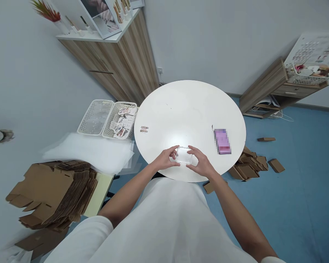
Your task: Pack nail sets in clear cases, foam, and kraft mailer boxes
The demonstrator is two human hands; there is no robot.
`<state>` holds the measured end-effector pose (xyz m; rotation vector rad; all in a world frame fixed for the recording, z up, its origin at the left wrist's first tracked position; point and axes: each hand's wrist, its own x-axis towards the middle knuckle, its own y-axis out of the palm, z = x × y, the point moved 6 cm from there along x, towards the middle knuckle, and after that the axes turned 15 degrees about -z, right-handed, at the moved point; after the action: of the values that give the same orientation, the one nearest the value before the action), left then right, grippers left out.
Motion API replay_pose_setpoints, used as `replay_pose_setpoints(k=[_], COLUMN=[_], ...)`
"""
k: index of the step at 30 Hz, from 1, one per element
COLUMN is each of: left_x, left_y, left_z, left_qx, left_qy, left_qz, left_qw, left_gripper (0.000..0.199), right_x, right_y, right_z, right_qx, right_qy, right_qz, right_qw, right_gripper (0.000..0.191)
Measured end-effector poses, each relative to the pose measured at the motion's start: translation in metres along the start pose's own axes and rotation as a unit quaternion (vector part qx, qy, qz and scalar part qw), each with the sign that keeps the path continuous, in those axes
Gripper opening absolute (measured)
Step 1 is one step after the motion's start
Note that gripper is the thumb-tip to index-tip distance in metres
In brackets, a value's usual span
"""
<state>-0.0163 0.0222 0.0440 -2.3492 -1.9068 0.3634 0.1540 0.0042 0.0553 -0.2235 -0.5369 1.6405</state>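
Observation:
Between my two hands, over the near edge of the round white table (192,106), is a small clear plastic box (184,156). My left hand (166,158) grips its left side, thumb below and fingers above. On the opposite side, my right hand (200,163) pinches the box in the same way. Whether anything lies inside the box I cannot tell. A small sheet with rows of round reddish-brown pieces (144,129) lies on the left part of the table. A blurred purple packet (222,141) rests on the right part.
Left of the table are a basket of printed cards (123,120) and a basket of clear plastic pieces (95,117). White foam sheets (90,151) and stacked flat cardboard boxes (57,193) lie nearer me. Folded cardboard boxes (248,166) are heaped on the floor at right.

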Motion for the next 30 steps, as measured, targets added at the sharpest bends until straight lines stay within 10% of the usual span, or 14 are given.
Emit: replay_pose_setpoints(k=[30], left_x=[-0.008], left_y=[0.018], left_z=[0.016], left_qx=[-0.011], left_qy=[0.005], left_qz=[0.022], left_qw=[1.000], left_gripper=[0.078], right_x=[-0.005], right_y=[-0.008], right_z=[-0.011], right_qx=[-0.011], right_qy=[-0.054], right_qz=[-0.043], right_qw=[0.998], right_gripper=[0.049])
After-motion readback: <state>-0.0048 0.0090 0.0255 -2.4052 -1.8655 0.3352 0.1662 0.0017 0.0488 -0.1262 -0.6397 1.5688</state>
